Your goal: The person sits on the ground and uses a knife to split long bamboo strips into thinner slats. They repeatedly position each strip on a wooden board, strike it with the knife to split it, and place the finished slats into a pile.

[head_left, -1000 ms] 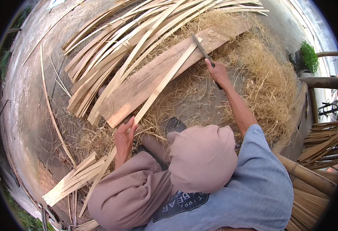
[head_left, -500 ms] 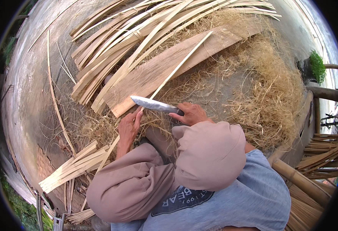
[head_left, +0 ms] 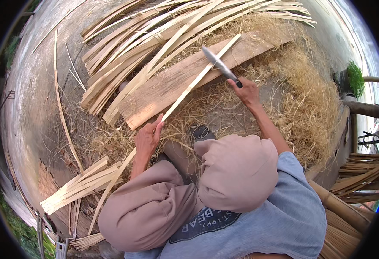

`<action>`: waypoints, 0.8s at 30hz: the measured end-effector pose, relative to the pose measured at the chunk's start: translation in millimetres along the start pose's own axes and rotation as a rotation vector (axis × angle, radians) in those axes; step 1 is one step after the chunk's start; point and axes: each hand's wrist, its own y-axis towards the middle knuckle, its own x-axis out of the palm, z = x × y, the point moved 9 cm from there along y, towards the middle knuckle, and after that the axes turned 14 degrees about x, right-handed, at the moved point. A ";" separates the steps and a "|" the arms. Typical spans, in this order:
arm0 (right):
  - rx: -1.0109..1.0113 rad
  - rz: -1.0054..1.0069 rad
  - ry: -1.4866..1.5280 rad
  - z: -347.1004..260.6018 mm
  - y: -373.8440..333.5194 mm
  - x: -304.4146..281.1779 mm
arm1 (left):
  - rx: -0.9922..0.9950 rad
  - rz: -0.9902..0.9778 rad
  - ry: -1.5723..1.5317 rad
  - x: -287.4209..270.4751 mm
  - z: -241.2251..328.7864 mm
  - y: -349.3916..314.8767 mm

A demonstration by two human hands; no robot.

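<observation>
My left hand (head_left: 147, 137) is closed around a long pale bamboo strip (head_left: 188, 92), thumb on top. The strip slants up and to the right across a wide wooden plank (head_left: 163, 93), and its other end passes back beside my left knee. My right hand (head_left: 246, 91), farther out to the right, grips the dark handle of a knife (head_left: 219, 64). The blade points up and to the left and lies across the strip near its far end, over the plank. Whether its edge touches the strip I cannot tell.
A large bundle of bamboo strips (head_left: 124, 52) lies beyond the plank. Curly shavings (head_left: 306, 108) are heaped on the right. A smaller stack of strips (head_left: 79, 185) sits at my left, near a single long strip (head_left: 60, 103). Bamboo poles (head_left: 338, 205) stand at the right.
My right hand has moved the knife away from my left hand, up and to the right along the strip, and the arm is now stretched out. My left hand stays nearly in place.
</observation>
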 end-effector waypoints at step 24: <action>0.314 0.000 0.145 51.4 68.7 -64.1 | -0.228 -0.308 -0.176 42.6 -33.5 -10.9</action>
